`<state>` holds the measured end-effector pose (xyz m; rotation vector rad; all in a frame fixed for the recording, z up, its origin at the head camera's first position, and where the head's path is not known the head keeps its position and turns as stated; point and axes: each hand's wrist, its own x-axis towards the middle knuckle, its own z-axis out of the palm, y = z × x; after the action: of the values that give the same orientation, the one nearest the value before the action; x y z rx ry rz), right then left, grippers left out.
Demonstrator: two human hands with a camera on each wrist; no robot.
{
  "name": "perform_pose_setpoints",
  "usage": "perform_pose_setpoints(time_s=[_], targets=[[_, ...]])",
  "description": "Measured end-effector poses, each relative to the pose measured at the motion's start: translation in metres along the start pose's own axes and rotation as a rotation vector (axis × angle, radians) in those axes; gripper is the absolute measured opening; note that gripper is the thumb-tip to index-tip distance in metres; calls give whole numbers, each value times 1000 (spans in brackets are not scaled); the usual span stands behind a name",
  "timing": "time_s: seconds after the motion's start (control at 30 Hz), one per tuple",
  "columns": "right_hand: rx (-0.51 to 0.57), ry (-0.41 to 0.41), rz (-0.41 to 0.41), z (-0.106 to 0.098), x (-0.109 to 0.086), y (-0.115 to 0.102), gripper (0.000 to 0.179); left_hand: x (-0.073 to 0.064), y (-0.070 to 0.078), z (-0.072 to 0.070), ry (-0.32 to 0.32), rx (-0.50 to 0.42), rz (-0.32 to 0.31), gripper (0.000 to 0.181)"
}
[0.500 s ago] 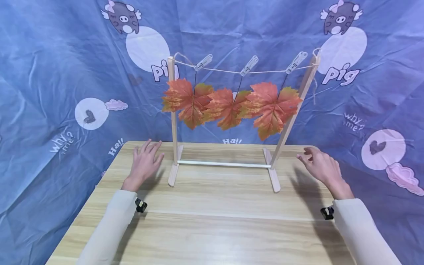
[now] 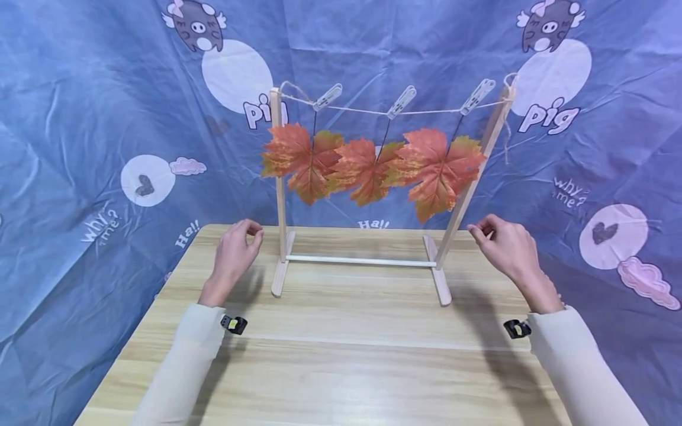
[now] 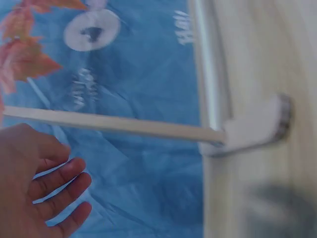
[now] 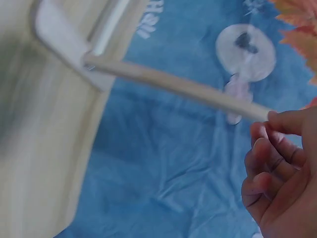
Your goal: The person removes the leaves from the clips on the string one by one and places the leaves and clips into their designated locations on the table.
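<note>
A small wooden rack (image 2: 280, 201) stands on the table, a string (image 2: 362, 110) tied between its two posts. Three plastic clothespins (image 2: 402, 102) on the string hold red-orange maple leaves (image 2: 439, 168) by their dark stems. My left hand (image 2: 234, 251) hovers left of the left post, fingers loosely bent around nothing. Beyond the right post, my right hand (image 2: 508, 245) is raised with thumb near the bent fingers and nothing visible between them. In the right wrist view the right thumb overlaps the post (image 4: 198, 91), but the head view shows them apart.
A pale crossbar (image 2: 362, 261) joins the two wooden feet (image 2: 441, 288) near the back edge of the wood-grain table (image 2: 341, 367). Blue printed cloth (image 2: 106, 71) hangs behind and at both sides.
Both hands have lifted a little, and their fingers have gone from more spread to more bent. The right hand has moved slightly left, towards the post. Rack and leaves hang as before.
</note>
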<state>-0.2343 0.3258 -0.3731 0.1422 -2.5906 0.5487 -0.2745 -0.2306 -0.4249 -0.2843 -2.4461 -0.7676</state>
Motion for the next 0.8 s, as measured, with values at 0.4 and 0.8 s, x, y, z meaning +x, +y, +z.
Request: perform_pose_setpoints(time_s=[0.4, 0.8], targets=[[67, 48, -139, -15, 21, -50, 21, 18, 49, -14, 83, -231, -28, 7], [141, 4, -164, -29, 45, -96, 14, 38, 92, -19, 85, -397, -16, 10]])
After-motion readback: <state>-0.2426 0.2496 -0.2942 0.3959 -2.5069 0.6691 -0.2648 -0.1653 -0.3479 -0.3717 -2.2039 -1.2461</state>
